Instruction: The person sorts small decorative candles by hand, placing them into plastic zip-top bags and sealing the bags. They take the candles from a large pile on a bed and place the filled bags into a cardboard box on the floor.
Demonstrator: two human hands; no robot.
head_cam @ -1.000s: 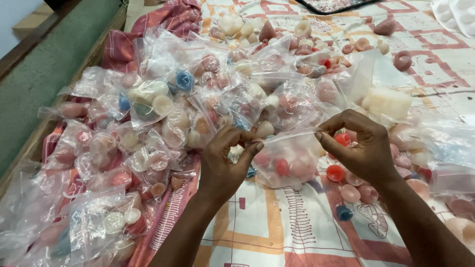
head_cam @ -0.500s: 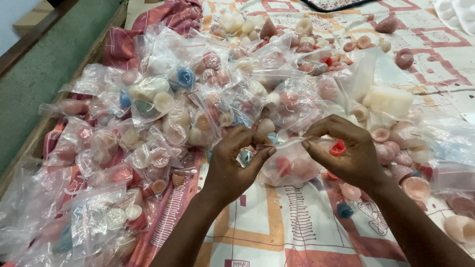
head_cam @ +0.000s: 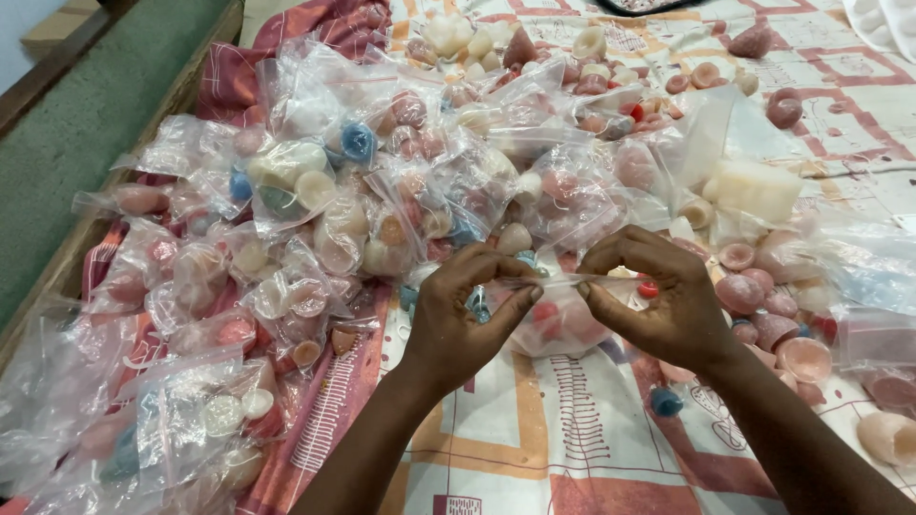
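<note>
My left hand (head_cam: 465,315) and my right hand (head_cam: 658,296) pinch the top edge of a small clear plastic bag (head_cam: 553,319) between thumbs and fingers. The bag hangs just above the patterned cloth and holds a few pink, red and blue wax cups. My hands are close together, a finger's width apart along the bag's seal strip. A loose blue cup (head_cam: 666,401) lies on the cloth under my right wrist.
A big heap of filled clear bags (head_cam: 315,219) covers the cloth (head_cam: 563,448) to the left and ahead. Loose pink cups (head_cam: 778,324) lie at right, beside a white wax block (head_cam: 754,189). A wooden edge (head_cam: 114,186) and green floor run along the left.
My hands have drawn closer together along the bag's top edge, and the bag now sits slightly lower and more to the centre.
</note>
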